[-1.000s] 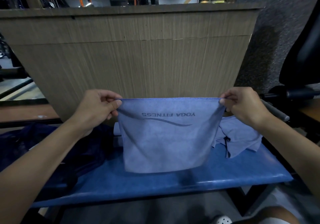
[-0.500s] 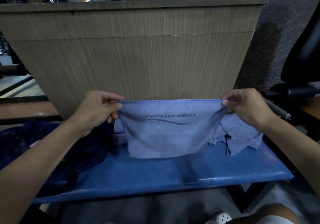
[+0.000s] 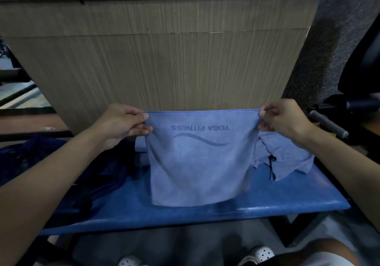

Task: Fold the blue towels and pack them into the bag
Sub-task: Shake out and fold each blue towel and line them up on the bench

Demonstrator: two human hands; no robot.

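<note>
One blue towel (image 3: 201,163) held up by its two top corners over a blue padded tabletop (image 3: 267,200).

Far left, on the tabletop: a dark navy bag (image 3: 51,163), slumped, partly hidden under the left forearm.

Next, the left hand (image 3: 121,124), thumb pressed on the near face of the towel, fingers curled behind the corner.

Just behind that corner, lying on the tabletop: a small folded towel (image 3: 140,146) of the same blue, mostly hidden.

In the middle, the held towel stretched flat between the corners, hanging in front of a wooden panel (image 3: 164,60). Lower edge close to the tabletop; cannot tell if touching. On the near face, the words "YOGA FITNESS" upside down, with a wave line beside them.

Then the right hand (image 3: 285,119), pinching the other top corner between thumb and fingers. Both hands level and well apart, the whole towel width between them.

Below and behind the right wrist: crumpled towels (image 3: 287,154) in a heap on the tabletop, a thin black cord (image 3: 271,167) lying across them.

Farther right, past the tabletop edge: a grey metal bar (image 3: 327,125).

At the bottom edge, on the floor: white shoes (image 3: 261,253) with small holes.
</note>
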